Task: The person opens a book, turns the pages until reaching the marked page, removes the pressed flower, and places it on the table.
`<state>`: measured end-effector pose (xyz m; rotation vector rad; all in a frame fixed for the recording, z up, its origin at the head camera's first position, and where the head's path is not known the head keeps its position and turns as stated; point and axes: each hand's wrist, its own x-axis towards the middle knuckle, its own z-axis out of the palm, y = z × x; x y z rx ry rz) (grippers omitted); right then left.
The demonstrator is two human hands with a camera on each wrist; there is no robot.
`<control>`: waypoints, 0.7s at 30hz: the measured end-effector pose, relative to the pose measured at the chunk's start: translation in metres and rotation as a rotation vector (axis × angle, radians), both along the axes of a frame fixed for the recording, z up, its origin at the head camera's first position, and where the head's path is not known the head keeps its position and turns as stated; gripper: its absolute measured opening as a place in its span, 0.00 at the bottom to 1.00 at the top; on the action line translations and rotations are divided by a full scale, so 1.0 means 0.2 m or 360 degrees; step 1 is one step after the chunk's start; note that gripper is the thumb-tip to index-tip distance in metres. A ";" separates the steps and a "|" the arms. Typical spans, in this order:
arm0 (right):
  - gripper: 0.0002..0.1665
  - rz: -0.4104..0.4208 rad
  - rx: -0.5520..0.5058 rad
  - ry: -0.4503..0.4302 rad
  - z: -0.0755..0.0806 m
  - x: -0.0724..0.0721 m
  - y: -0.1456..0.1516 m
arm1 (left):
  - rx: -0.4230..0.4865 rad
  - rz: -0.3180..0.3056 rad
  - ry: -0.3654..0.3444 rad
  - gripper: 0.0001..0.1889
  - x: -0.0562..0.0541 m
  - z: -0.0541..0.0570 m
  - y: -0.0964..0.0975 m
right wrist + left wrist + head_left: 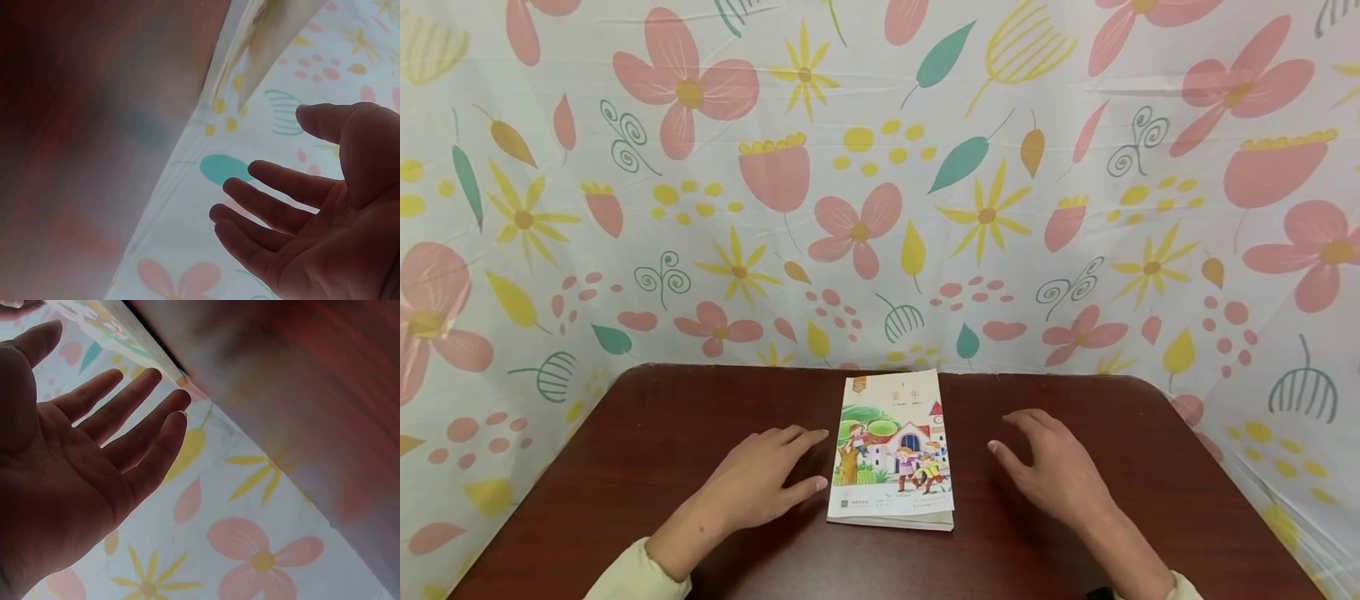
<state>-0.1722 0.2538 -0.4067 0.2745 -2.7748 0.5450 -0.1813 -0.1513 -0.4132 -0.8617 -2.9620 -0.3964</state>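
Across the background, a white cloth (880, 283), printed in pink, yellow and teal. In front of it, a dark red-brown table (1000, 550), glossy, rounded at both far corners. On the table, toward the far edge and between the two hands, a book (891, 442), flat, front up, right way round for the person. Over the pages (891, 522), a cover (880, 400) slightly raised along the near edge. Left of the book, the left hand (756, 479), empty, fingers (801, 443) loosely extended, tips and thumb (805, 490) just beside the book's left edge; hard to tell whether touching. Right of the book, the right hand (1056, 467), also empty, fingers relaxed, with a strip of bare table between thumb and book. In both wrist views, palm and all five digits in sight. Round the forearms, pale sleeves (638, 575), partly out of frame. On the cover, a drawn house (910, 437) and, before it, two small figures (917, 467); higher up, a title (905, 396) in orange characters. By the right wrist, cut off by the frame, a dark band (1101, 593).
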 end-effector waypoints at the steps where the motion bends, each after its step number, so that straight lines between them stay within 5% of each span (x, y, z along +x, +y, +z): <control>1: 0.27 0.0007 -0.0003 0.0001 0.00 0.00 -0.01 | -0.0007 -0.0018 -0.0009 0.33 0.00 0.00 0.01; 21: 0.29 0.0187 -0.0188 -0.0267 -0.04 0.06 -0.17 | -0.0077 -0.0159 -0.0060 0.32 0.05 -0.07 0.09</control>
